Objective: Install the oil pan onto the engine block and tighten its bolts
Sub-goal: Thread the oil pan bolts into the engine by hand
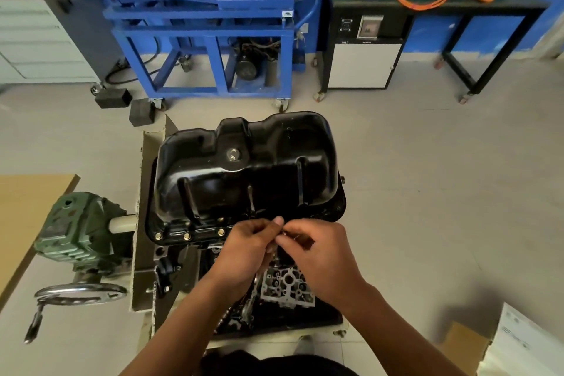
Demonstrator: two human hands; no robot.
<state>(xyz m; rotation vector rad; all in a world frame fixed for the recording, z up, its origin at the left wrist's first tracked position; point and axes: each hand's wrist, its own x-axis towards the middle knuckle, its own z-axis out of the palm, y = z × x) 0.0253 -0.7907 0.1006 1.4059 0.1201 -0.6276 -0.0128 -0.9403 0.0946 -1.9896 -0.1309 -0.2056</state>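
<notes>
Workshop floor (427,192) of pale tile spreads all round, with a blue frame (213,36) on castors at the back. In the middle the block (195,265) hangs upside down on a stand, whose green gearbox (79,229) and handwheel (81,293) are at the left.

The pan (244,168) sits on the block, sump upward, with its flange lying along the block's edge. Three bolts (186,236) stand in the near flange toward the left.

The left grip (247,241) and right grip (317,256) meet just above the middle of the near flange. Both are clenched, fingertips together, pinching one small part (283,233). It is likely the next bolt, though the fingers hide too much of it to be sure.

The step in hand looks like starting a bolt in the next free hole to the right of the three. To do it well:
- Pass the bolt to one grip and let the other steady the pan so the holes stay lined up.
- Set the bolt square to the flange and turn it by fingertips alone until the thread catches freely. Any stiffness means backing out and trying again.
- Leave every bolt loose until all are started round the rim, then snug them in a criss-cross order so the flange pulls down evenly.

A dropped bolt could vanish into the gear below.
</notes>
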